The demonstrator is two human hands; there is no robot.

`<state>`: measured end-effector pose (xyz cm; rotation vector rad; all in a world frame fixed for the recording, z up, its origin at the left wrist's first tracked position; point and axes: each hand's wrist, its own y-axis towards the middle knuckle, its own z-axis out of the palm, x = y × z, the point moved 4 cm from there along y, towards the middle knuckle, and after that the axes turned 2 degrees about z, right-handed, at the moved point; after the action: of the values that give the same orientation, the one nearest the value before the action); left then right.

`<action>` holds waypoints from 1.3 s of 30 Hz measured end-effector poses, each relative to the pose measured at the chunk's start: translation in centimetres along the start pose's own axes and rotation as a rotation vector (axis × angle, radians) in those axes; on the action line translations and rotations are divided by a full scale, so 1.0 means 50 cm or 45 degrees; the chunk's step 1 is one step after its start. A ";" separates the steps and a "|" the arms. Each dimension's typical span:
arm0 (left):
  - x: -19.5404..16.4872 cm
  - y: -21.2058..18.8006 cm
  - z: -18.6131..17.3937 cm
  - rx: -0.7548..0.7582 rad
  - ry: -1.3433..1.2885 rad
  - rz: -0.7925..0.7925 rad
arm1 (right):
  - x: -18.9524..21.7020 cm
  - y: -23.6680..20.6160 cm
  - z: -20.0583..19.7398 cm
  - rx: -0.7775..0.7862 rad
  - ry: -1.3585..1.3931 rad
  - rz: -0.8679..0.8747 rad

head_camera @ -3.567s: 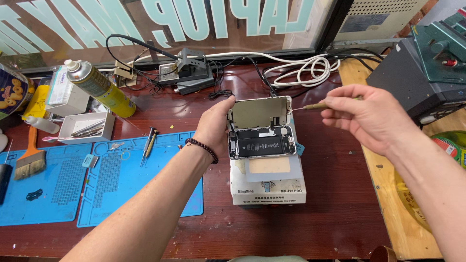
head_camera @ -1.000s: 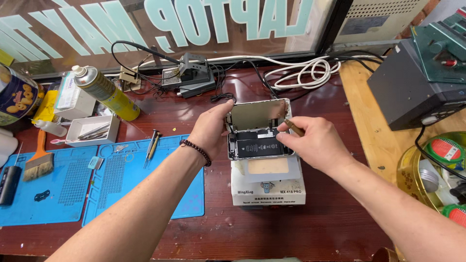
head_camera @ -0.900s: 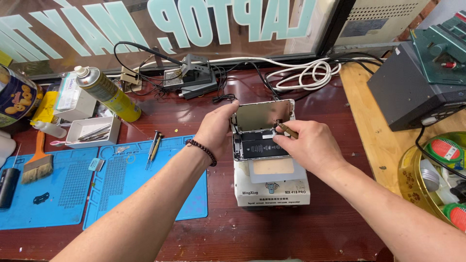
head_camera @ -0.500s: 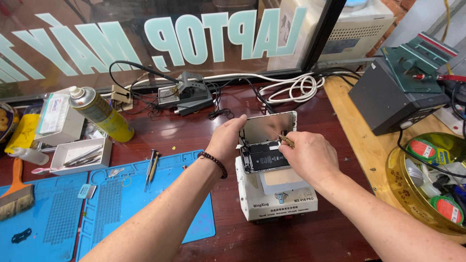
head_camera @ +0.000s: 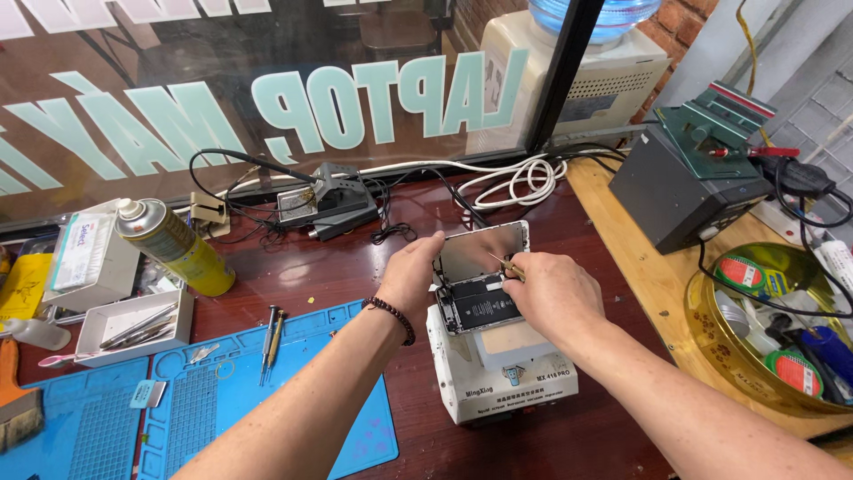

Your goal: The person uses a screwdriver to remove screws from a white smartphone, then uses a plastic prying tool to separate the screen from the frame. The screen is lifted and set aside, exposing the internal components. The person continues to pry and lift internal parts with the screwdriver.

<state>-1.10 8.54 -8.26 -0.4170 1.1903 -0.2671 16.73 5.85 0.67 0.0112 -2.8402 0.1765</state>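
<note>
I have a dark red workbench (head_camera: 338, 276) under me, with a blue work mat (head_camera: 204, 400) off to the left of where my hands meet. Directly below the grip sits a white box-shaped heating machine (head_camera: 498, 378), and it serves as a raised rest so the opened phone (head_camera: 478, 302) lies flat at working height.

My left hand (head_camera: 413, 276) is curled around the left edge of the phone, thumb and fingers closed on the lifted screen panel (head_camera: 480, 252). I hold that panel tilted up and back so the inside stays exposed and its cables, I judge, are not strained.

My right hand (head_camera: 551, 293) is pinched shut on a thin tool (head_camera: 503, 263), probably tweezers or a fine driver; the view is too small to be sure. Its tip points up and left from my fingers, at the seam where the raised panel meets the phone body. The heel of that hand rests on the machine's top, which steadies the tip.

Well left of the grip lie two small screwdrivers (head_camera: 271, 331), a white parts tray (head_camera: 133, 327) and a yellow spray can (head_camera: 173, 246). Behind it is a soldering iron stand (head_camera: 324, 200), and to the right a dark grey box (head_camera: 689, 191) within reach
</note>
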 end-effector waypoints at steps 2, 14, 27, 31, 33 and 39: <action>-0.001 -0.002 -0.001 -0.013 -0.029 0.012 | -0.002 -0.002 0.001 0.010 -0.005 -0.020; 0.006 0.000 -0.001 -0.077 -0.034 0.042 | -0.021 0.013 0.028 -0.111 -0.129 -0.410; 0.000 -0.005 -0.002 -0.098 -0.030 0.087 | -0.045 0.022 0.030 -0.393 -0.050 -0.909; -0.002 -0.004 -0.005 -0.133 -0.012 0.100 | -0.083 0.039 0.021 -0.462 0.146 -0.709; 0.000 -0.006 -0.009 -0.131 -0.031 0.100 | -0.120 0.065 0.026 -0.436 0.302 -0.439; 0.003 -0.005 -0.007 -0.074 -0.210 0.126 | -0.230 0.176 0.063 -0.242 0.888 -0.026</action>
<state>-1.35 8.21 -8.39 -0.4210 1.0549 -0.1102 26.62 14.08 -6.74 -0.0513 -2.1481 -0.0848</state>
